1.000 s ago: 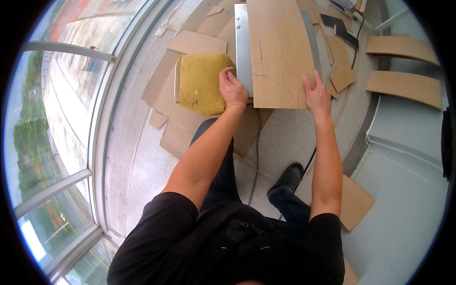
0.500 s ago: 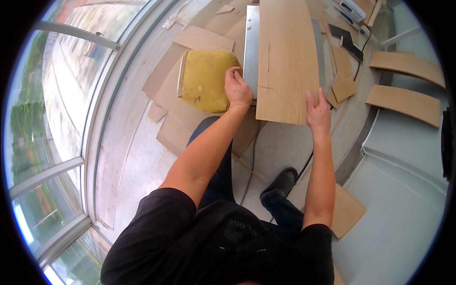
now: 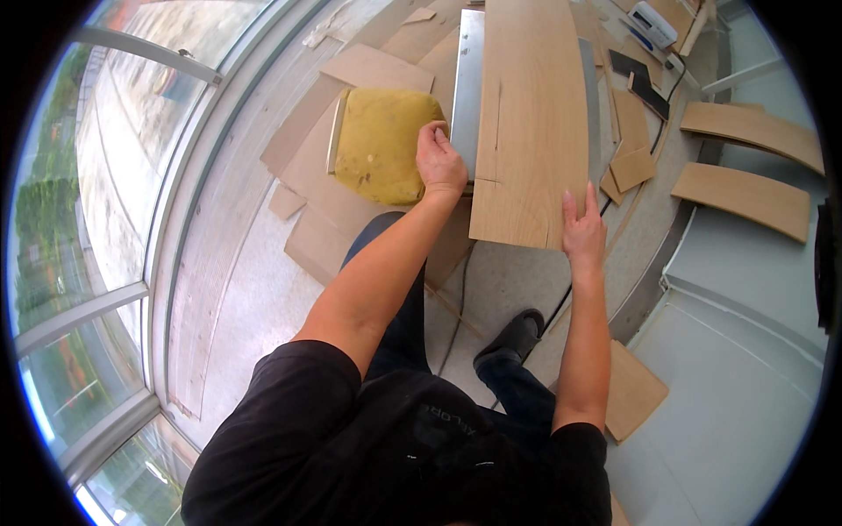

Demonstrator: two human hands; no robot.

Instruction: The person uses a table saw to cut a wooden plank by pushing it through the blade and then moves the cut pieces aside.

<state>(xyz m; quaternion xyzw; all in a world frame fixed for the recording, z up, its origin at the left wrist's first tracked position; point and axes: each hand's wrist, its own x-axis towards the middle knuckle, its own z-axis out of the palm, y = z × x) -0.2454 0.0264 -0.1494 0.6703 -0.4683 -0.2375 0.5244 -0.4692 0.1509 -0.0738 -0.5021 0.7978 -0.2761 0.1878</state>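
A long light-brown wooden plank (image 3: 532,131) lies over a grey metal-topped machine (image 3: 467,96), its near end jutting toward me. Cracks run along the plank's left part. At its right near corner is my right hand (image 3: 584,232), thumb along the top edge and index finger stretched beside it; the other fingers are hidden. My left hand (image 3: 441,160) is closed with curled fingers at the left side of the metal top, and whatever it grips is hidden. Just left of that hand sits a stained yellow cushioned seat (image 3: 386,145).
Cardboard sheets (image 3: 307,241) spread under the seat. Wood offcuts (image 3: 631,167) and a black angled piece (image 3: 645,83) lie at the right. Curved boards (image 3: 745,197) rest farther right. A dark cord (image 3: 452,337) crosses the floor by my shoe (image 3: 517,337). Windows line the left.
The plank has slid a little toward me, and my right hand has come back with it. My left hand stays in nearly the same place.
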